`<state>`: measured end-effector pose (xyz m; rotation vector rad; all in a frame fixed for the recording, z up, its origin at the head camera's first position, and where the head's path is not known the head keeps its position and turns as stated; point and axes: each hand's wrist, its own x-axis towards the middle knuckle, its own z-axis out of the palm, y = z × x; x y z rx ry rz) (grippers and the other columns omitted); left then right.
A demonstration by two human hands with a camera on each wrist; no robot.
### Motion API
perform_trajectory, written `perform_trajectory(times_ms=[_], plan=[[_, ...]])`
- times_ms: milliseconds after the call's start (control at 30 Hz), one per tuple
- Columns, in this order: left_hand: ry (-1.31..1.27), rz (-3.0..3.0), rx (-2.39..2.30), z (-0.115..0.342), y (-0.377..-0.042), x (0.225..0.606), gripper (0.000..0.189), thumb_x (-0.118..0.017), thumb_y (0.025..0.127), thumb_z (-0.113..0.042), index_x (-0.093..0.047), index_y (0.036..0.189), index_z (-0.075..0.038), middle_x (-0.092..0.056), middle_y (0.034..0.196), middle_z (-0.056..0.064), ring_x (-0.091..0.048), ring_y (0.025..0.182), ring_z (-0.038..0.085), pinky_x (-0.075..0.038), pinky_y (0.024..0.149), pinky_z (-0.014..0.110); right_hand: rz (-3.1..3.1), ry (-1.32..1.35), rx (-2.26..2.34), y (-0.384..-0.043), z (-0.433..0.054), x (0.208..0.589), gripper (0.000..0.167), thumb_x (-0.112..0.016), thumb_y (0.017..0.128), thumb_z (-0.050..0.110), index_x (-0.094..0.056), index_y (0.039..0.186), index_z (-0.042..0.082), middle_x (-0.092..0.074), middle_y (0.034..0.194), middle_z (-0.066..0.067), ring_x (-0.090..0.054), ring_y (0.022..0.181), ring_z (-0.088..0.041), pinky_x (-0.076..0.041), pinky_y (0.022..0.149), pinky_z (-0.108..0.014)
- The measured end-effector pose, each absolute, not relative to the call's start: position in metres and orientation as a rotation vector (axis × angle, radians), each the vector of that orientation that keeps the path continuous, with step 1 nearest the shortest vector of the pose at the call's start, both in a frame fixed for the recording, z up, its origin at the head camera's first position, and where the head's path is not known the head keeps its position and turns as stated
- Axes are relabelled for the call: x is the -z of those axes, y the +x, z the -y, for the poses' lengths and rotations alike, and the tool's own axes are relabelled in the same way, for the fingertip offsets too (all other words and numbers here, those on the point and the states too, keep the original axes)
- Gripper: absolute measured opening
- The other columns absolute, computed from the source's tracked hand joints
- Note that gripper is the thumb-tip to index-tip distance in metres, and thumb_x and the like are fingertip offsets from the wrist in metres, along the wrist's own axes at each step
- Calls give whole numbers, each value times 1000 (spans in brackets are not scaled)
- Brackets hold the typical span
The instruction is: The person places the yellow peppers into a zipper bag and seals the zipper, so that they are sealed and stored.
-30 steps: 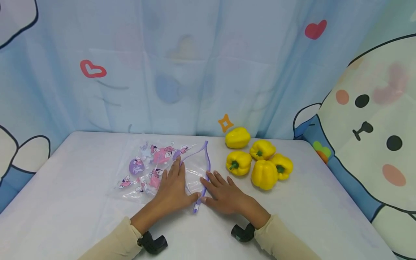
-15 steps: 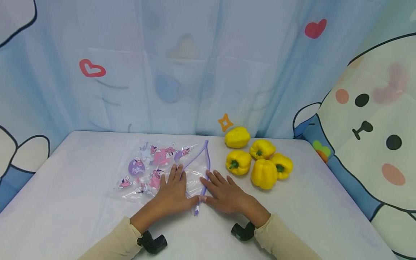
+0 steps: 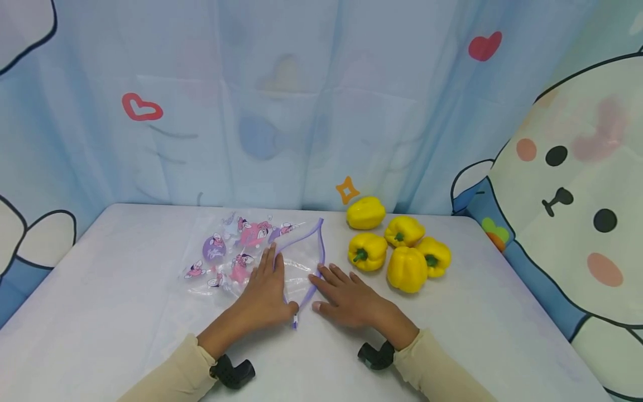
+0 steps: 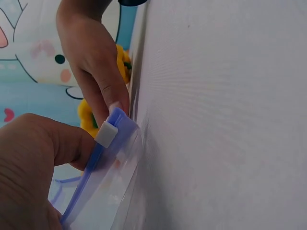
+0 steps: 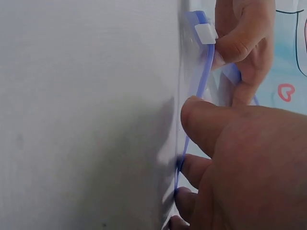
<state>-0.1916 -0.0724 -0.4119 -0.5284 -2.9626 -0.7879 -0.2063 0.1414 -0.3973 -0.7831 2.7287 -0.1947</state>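
Note:
A clear zip bag (image 3: pixel 241 290) with pink and purple cartoon prints lies flat, its purple-edged mouth spread apart toward the right. My left hand (image 3: pixel 263 296) rests on the mouth's upper edge, fingers fairly straight, its thumb by the white slider (image 4: pixel 106 134) at the near corner. The right hand (image 3: pixel 354 301) lies palm down with fingers spread, fingertips on the mouth's other purple edge (image 3: pixel 321 245); its thumb is apart from the left one. In the right wrist view, these fingertips press that edge close to the table. The left palm hides part of the bag.
Several yellow bell peppers (image 3: pixel 407 270) stand grouped on the white table (image 3: pixel 125 312), just right of the bag. A light blue curtain (image 3: pixel 281 111) with cartoon prints hangs behind the table's far edge.
My left hand has shifted slightly left, drawing the near corner and slider with it. The mouth gapes wider and the thumbs have come apart. The right hand has stayed nearly still.

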Motion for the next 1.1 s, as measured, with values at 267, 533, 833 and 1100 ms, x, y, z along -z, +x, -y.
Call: perform_trajectory(times_ms=[267,533,833,1100], plan=[[-573,2899,847,76,-191,410,99,-69,72,-31,-23,148,12,3,160,20,-3,146,37,-20,112,50,-2710,-781,380,-210,-145,392,62,-50,98,45,-35,153,20,-22,159,-3,-22,144,-26,-24,111,-52],[-587,2851,818,81,-193,401,91,-66,76,-26,-24,148,11,-1,161,17,-10,146,35,-21,112,50,-2802,-778,557,-214,-154,375,51,-53,98,41,-50,144,20,-53,140,-1,-53,123,-19,-40,103,-44],[-655,2860,848,93,-195,379,88,-63,78,-24,-23,149,10,-5,161,16,-16,145,31,-25,111,48,-2942,-966,786,-223,-184,356,41,-62,95,25,-60,134,11,-65,120,-3,-60,97,-18,-50,89,-40],[-689,2878,869,99,-191,367,91,-63,79,-26,-20,151,6,-5,161,12,-17,145,30,-26,110,49,-3009,-992,955,-235,-199,361,49,-68,91,16,-55,137,9,-52,141,-8,-43,133,-27,-37,105,-46]])
